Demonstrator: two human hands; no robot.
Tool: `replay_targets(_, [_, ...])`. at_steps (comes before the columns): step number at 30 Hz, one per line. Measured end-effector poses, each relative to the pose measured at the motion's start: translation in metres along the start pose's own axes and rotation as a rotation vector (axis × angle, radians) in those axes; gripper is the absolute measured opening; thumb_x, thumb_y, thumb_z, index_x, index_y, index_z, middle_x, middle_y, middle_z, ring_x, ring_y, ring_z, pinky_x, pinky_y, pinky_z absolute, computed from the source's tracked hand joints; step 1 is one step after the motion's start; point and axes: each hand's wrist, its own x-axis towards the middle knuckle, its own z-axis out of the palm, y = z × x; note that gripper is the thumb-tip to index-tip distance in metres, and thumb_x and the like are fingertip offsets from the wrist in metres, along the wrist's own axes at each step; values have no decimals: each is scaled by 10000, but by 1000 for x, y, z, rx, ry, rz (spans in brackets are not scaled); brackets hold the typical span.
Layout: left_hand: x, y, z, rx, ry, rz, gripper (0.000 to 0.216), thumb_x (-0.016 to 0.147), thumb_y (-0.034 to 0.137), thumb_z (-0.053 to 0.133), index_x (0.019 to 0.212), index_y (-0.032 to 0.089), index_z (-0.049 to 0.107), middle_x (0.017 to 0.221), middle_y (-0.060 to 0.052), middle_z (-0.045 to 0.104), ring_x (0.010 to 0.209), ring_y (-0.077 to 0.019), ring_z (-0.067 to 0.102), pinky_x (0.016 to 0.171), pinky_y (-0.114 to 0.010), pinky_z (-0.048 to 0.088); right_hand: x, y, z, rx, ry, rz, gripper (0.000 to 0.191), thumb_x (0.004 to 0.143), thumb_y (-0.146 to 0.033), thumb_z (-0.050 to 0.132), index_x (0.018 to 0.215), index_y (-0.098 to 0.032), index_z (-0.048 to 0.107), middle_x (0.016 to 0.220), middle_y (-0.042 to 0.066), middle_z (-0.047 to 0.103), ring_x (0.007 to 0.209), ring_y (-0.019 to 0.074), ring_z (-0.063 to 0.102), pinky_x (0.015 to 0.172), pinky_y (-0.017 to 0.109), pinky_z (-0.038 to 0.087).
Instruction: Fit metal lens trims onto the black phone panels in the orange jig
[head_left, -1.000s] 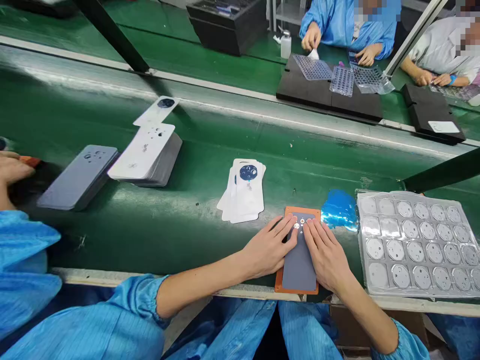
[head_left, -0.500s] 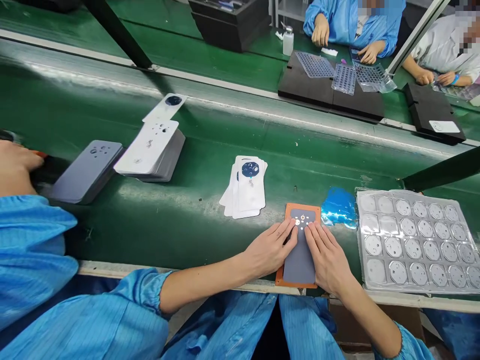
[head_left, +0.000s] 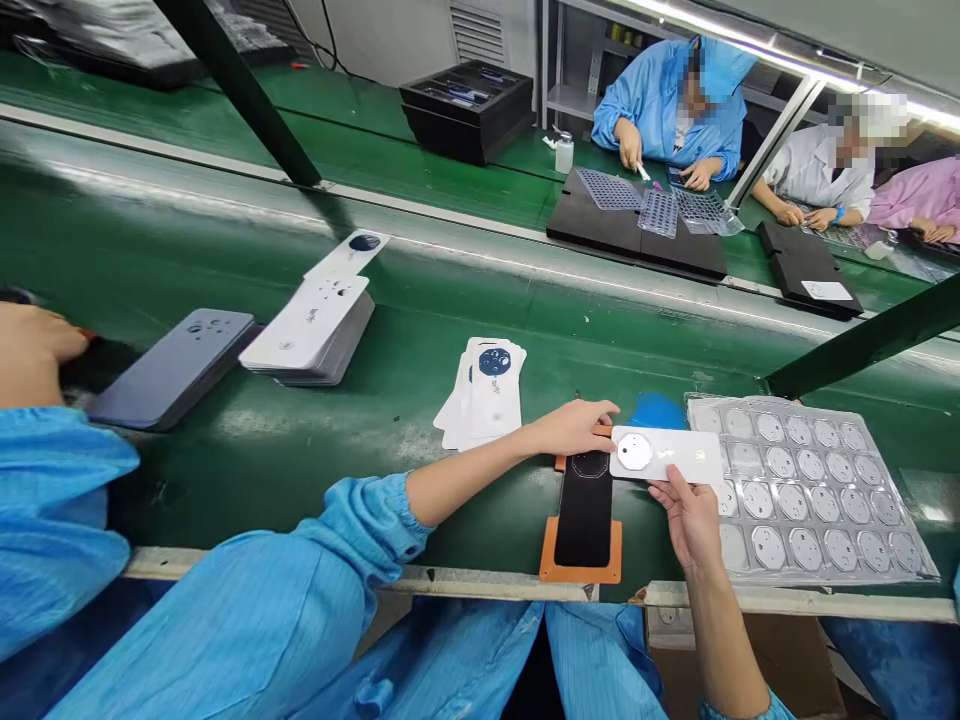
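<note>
In my right hand (head_left: 690,520) is a white phone back panel (head_left: 679,458), held sideways with the thumb on top. A white round disc with a small dark hole sits at its left end. My left hand (head_left: 574,428) has its fingertips closed at that left end, one finger stretched out above it. Below the hands lies an orange fixture (head_left: 555,565) with a black phone-shaped insert (head_left: 583,525); the panel and my left hand cover its upper part. A fan of white panels (head_left: 491,400) with dark camera circles lies left of the fixture.
At the right stands a clear tray (head_left: 817,490) of round discs, with blue film (head_left: 660,410) beside it. Stacks of white panels (head_left: 304,325) and grey panels (head_left: 176,365) lie left, near a co-worker's hand (head_left: 37,345). Across the rail, people work beside black blocks (head_left: 637,235).
Both hands have left the grey panel in the fixture and come up with a white-faced panel turned sideways. The fixture now shows its black insert. The view has tilted up slightly.
</note>
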Motion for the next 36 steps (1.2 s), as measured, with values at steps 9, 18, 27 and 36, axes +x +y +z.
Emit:
replay_targets(9, [37, 1, 12, 105, -78, -57, 418, 692, 396, 775, 1038, 170, 706, 1021, -51, 703, 891, -208, 652, 659, -248, 417, 5, 7, -4, 135, -27, 99, 461, 654, -319, 902, 1035, -165, 694, 881, 11, 749, 711, 139, 705, 749, 296, 648])
replay_targets(18, [43, 8, 10, 117, -119, -25, 331, 672, 297, 779, 957, 139, 723, 856, -55, 698, 754, -205, 634, 600, -258, 399, 2, 10, 2, 133, -81, 172, 415, 633, -289, 897, 976, -168, 696, 935, 43, 761, 783, 175, 726, 803, 344, 633])
replay_targets(27, [-30, 50, -2, -240, 321, 277, 99, 845, 263, 698, 872, 169, 713, 934, -33, 732, 879, -175, 673, 826, -266, 495, -18, -3, 25, 65, -126, -295, 257, 745, -303, 824, 947, -206, 698, 950, 31, 738, 879, 191, 694, 832, 375, 593])
replay_targets(36, [-68, 70, -2, -152, 580, 643, 123, 946, 174, 582, 928, 173, 703, 894, -42, 749, 855, -147, 690, 824, -269, 539, -21, -33, 35, 14, -399, -598, 111, 833, -291, 757, 910, -273, 679, 954, 28, 734, 978, 227, 705, 902, 454, 568])
